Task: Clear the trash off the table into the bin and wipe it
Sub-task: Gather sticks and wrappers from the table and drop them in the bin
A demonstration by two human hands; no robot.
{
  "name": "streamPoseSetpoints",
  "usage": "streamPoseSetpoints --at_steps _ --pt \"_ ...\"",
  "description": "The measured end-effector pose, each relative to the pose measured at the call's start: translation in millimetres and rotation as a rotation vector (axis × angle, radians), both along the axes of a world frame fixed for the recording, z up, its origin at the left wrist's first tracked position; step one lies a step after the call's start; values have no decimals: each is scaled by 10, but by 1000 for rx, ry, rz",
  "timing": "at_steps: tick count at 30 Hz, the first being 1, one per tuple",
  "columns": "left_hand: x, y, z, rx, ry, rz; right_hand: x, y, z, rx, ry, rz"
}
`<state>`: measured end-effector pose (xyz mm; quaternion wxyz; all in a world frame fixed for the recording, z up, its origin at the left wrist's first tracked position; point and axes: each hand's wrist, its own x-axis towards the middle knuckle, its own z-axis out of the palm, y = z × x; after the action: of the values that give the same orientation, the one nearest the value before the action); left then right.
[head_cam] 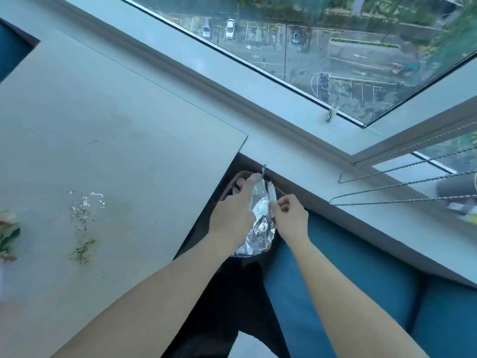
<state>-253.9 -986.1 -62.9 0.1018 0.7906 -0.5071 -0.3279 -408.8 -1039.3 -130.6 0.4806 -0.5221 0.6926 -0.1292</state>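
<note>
A crumpled silver foil wrapper (259, 226) hangs between both my hands, past the table's right edge and over a dark bin (238, 178) on the floor below. My left hand (232, 215) grips the wrapper's left side, fingers stretched along it. On the wrapper's right edge, my right hand (291, 215) pinches the foil between thumb and fingers. The grey table (116, 125) carries a spill of dark crumbs (82, 250) and a small wet glistening patch (86, 201) near its front left.
A plant's leaves (7, 233) poke in at the table's left edge. A white window sill (335, 161) runs behind the bin, with blind cords (402, 186) hanging across it at right. Blue upholstery (348, 267) lies below my right arm.
</note>
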Motion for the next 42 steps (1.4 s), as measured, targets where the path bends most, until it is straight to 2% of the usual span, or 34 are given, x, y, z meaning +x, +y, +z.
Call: streamPoseSetpoints --at_steps 5,10,14,17,20,23,26,30,34,38,42 --pt "-87 -157 -734 134 47 85 9 4 -449 -11 77 149" --pt "-19 -126 -1491 143 -44 107 150 36 -882 -130 305 601" --pt "-18 -212 -1868 178 -73 100 234 -21 -1169 -49 428 810" --pt "-12 -311 -2127 240 36 234 289 -101 -1360 20 528 893" --pt "15 -374 -2305 287 92 197 334 -143 -1535 73 584 979" --pt "8 -370 -2325 329 -1 182 378 -187 -1612 138 630 1054" --pt "-16 -329 -2271 391 -29 90 398 -195 -1565 170 637 1087" --pt "26 -296 -2059 453 65 14 411 -201 -1359 230 609 1050" --pt "62 -225 -1784 443 205 127 383 -217 -1127 241 567 970" --pt "0 -115 -1426 367 253 257 301 -202 -841 209 510 931" --pt "-105 -7 -1046 323 283 287 189 -154 -534 127 347 667"
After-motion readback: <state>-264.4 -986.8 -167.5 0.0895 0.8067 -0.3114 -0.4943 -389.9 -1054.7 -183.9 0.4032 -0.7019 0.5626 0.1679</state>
